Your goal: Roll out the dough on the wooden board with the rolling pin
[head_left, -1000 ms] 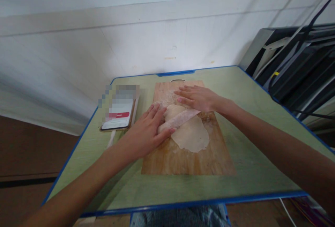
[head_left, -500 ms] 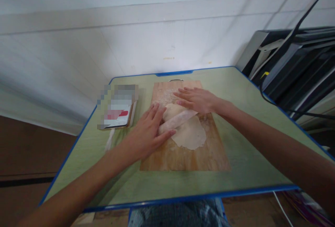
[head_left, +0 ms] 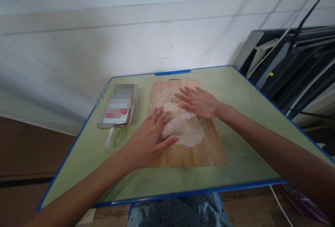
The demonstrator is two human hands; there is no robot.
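Note:
A floured rolling pin (head_left: 178,123) lies slantwise across a flattened sheet of pale dough (head_left: 192,133). The dough rests on a wooden cutting board (head_left: 167,160), whose far part is dusted with flour. On the pin's left end lies my left hand (head_left: 151,134), fingers stretched out and thumb apart. My right hand (head_left: 200,102) is spread flat over the far right end of the pin, its fingertips above the floury wood. Both palms cover the pin's ends, so only its middle shows. Neither hand wraps its fingers around it.
Left of the board, a phone (head_left: 115,112), partly pixelated, lies on the green table (head_left: 243,150) with a pale strap (head_left: 109,139) trailing from it. A white wall (head_left: 146,45) stands behind. Dark folded panels (head_left: 300,63) and a cable (head_left: 310,12) are on the right.
The rolling pin has rolled slightly toward me under both hands. My right hand's fingers are spread a little wider. The whole view has shifted slightly.

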